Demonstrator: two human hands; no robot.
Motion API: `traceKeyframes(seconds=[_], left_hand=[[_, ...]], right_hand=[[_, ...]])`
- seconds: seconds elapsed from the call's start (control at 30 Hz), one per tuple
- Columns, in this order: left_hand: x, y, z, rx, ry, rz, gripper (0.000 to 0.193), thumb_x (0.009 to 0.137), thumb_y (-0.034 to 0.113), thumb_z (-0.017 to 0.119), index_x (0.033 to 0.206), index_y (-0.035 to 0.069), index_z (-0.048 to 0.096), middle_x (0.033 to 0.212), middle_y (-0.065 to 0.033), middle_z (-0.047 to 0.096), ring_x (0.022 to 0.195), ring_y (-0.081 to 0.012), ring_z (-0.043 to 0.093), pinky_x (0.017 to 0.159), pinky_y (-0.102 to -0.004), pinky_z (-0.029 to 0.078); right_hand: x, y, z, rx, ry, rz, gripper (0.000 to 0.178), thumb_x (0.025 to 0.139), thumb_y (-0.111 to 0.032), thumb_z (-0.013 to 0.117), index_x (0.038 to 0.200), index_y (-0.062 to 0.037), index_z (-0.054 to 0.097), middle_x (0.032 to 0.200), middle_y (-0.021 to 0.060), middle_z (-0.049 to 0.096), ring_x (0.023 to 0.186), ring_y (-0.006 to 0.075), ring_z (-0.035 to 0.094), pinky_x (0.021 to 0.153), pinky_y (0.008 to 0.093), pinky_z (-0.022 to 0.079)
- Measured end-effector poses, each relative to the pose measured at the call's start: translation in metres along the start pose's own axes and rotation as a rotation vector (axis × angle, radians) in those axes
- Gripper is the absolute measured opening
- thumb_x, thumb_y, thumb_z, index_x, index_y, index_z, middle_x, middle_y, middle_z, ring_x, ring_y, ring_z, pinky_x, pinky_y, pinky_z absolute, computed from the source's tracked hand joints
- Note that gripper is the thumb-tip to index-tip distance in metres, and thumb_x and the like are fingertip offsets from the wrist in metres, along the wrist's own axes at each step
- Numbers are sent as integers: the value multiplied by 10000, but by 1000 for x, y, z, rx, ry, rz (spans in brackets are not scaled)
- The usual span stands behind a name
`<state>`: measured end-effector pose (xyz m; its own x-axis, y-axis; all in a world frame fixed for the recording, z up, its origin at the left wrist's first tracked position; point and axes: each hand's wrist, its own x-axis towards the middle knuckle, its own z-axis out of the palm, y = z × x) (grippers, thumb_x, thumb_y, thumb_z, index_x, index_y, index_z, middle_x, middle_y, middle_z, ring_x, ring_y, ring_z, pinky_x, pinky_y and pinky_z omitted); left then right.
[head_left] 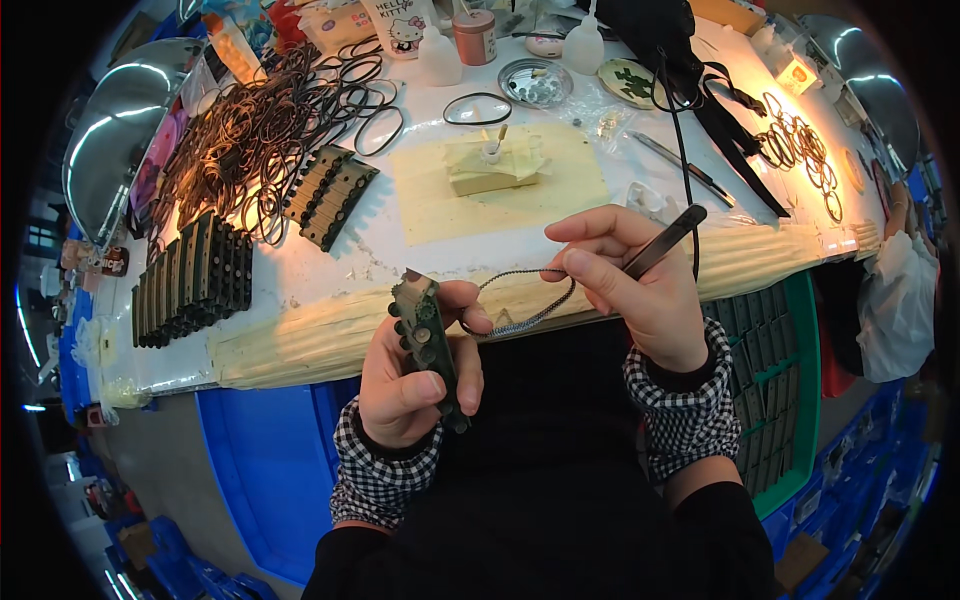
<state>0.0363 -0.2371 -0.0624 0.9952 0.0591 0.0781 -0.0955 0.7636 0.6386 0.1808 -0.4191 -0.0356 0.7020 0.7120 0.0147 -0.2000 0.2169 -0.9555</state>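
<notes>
My left hand point(400, 395) is closed around a dark green part with a row of small wheels point(425, 340), held upright and slightly tilted. A thin dark toothed loop point(525, 325) stretches between my hands. Its left end lies at my left fingertips, beside the wheeled part. With thumb and forefinger my right hand point(640, 290) pinches the loop's right end. The same hand keeps dark tweezers point(670, 238) across the palm, pointing up to the right. Both hands hover at the table's near edge, and the loop's left end is partly hidden by my fingers.
Stacked wheeled parts point(195, 285) and another group point(330, 195) stand left, before a tangled heap of loops point(250, 130). A yellow block point(495, 170) bears a small container. More loops point(800, 150) lie right. A blue bin point(265, 450) and green crate point(808, 380) sit below the table.
</notes>
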Motion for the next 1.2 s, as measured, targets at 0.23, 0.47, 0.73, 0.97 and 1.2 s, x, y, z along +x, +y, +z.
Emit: traceKeyframes(seconds=[0.23, 0.47, 0.73, 0.97, 1.2], left_hand=[[0, 2, 7, 32, 16, 2, 788, 711, 140, 739, 1370, -79, 365, 1365, -251, 435, 665, -217, 626, 547, -273, 530], [1, 2, 10, 40, 5, 9, 810, 705, 134, 737, 1390, -59, 349, 1394, -254, 406, 664, -215, 626, 553, -268, 529], [3, 4, 12, 180, 3, -15, 833, 737, 177, 744, 1405, -62, 308, 1380, -254, 411, 709, -209, 628, 592, -280, 533], [9, -4, 21, 281, 213, 79, 499, 1009, 342, 383, 1337, -34, 360, 1231, -184, 509, 764, -233, 598, 652, -297, 513], [4, -17, 20, 216, 131, 26, 351, 1008, 195, 436, 1305, 14, 390, 1037, -128, 606, 931, -205, 633, 786, -325, 540]], right_hand=[[3, 7, 4, -23, 15, -4, 221, 906, -93, 607, 1097, 19, 594, 830, 100, 693, 535, -5, 445, 475, 140, 317], [2, 5, 4, -40, -11, 24, 217, 912, -95, 594, 1099, 14, 594, 833, 90, 694, 534, -10, 438, 479, 140, 320], [-1, 9, 1, -149, -16, -26, 213, 865, -70, 657, 1051, 30, 627, 804, 3, 654, 512, -18, 397, 482, 157, 299], [2, 1, 1, -409, 36, -380, 124, 810, 5, 681, 925, -32, 708, 743, -17, 632, 513, 3, 373, 463, 191, 253], [2, -7, 27, -502, 32, -289, 103, 801, -15, 702, 901, -5, 684, 730, 11, 643, 472, 3, 353, 426, 180, 247]])
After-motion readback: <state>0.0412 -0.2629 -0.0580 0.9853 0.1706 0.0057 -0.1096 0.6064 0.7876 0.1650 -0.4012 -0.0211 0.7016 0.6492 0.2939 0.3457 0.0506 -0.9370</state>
